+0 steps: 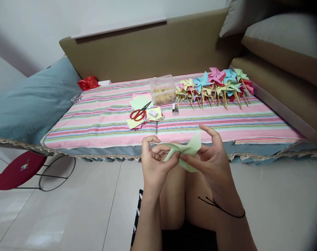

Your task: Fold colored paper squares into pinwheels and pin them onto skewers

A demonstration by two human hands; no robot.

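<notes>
A light green paper pinwheel [192,148] with curled blades is held above my knees. My left hand [155,162] pinches it near the centre with thumb and fingers. From the other side my right hand [209,157] grips it too, its thumb pressed close to the left thumb and its index finger raised. No stick shows on this pinwheel. Beyond my hands lie red-handled scissors [138,114] on a stack of coloured paper squares [134,123]. A small white box [153,113] rests on the papers.
A clear plastic box [162,82] of wooden sticks stands on the striped cloth [103,118]. Right of it are many finished pinwheels [216,83] and a small container [175,110]. A red bag [88,83] lies at the back left, and a dark red stool [22,170] is on the floor.
</notes>
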